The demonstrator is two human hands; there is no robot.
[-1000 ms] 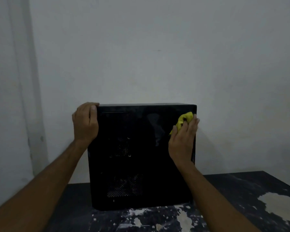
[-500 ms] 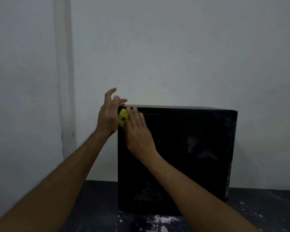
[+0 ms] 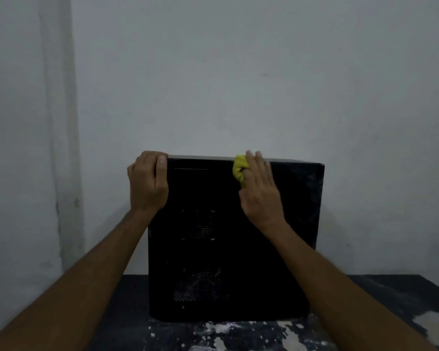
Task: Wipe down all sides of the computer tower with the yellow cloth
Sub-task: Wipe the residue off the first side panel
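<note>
My left hand [image 3: 148,183] is gripping one tower's [image 3: 238,249] top left corner, fingers curled; my right hand [image 3: 260,191] is pressing one cloth [image 3: 239,169] against its top edge, fingers clamped on it.

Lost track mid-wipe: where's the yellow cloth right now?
In the head view, the yellow cloth is under the right hand, pressed at the computer tower top front edge, near the middle.

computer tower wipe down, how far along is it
Done: hard to tell; the computer tower is dark, with pale smudges showing near its right edge. In hand: the right hand presses the yellow cloth against the upper edge of the facing side panel, while the left hand grips the top left corner. Left: the lower part of this panel and the sides out of view.
</note>
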